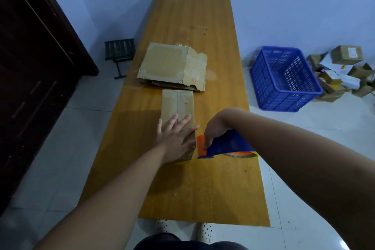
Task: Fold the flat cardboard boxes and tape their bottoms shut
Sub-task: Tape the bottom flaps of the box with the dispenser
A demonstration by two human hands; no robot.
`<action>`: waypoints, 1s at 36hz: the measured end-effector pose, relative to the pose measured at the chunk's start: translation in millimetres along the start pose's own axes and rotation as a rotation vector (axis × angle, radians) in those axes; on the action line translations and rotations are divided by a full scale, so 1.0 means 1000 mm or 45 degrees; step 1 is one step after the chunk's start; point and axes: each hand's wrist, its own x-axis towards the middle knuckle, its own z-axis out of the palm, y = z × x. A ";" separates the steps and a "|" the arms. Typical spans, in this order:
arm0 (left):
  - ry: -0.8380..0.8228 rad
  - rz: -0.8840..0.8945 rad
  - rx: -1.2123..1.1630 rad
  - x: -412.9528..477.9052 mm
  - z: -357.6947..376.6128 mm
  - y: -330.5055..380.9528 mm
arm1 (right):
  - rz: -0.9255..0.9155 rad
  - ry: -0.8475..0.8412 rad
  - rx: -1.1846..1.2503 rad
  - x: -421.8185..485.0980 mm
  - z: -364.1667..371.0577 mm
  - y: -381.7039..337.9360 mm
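On the floor left of the bench (192, 16) stands one small black stool (119, 50), with a dark door (30, 67) nearer on that side. On the floor to the right sits one blue crate (284, 79), and beyond it a heap of parcels (341, 71) too jumbled to count.

On the bench, one folded box (177, 105) lies lengthwise near the middle, its top flaps meeting in a seam. Just behind it is a stack of flat cardboard (174, 65), at least two sheets; the exact number cannot be told. Nothing lies between the box and the person.

The left hand (174, 138) lies flat on the near end of the box, fingers spread and straight, pressing down and covering that end of the seam. The right hand (215, 130) curls round one blue tape gun (227, 144), gripping it from above. Its orange front sits right at the box's near right corner; whether they touch cannot be told. The right forearm hides most of the gun's roll.
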 end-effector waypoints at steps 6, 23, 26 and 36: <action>-0.046 -0.026 0.047 0.001 -0.001 0.002 | -0.016 0.125 -0.033 0.017 0.019 0.002; -0.020 -0.008 0.061 0.003 0.004 -0.002 | 0.187 1.070 0.135 0.064 0.107 0.045; -0.030 -0.007 0.081 0.003 0.004 -0.001 | 0.089 1.233 0.101 0.066 0.105 0.041; -0.027 0.002 0.074 0.004 0.004 -0.003 | 0.113 1.285 -0.188 0.084 0.108 0.045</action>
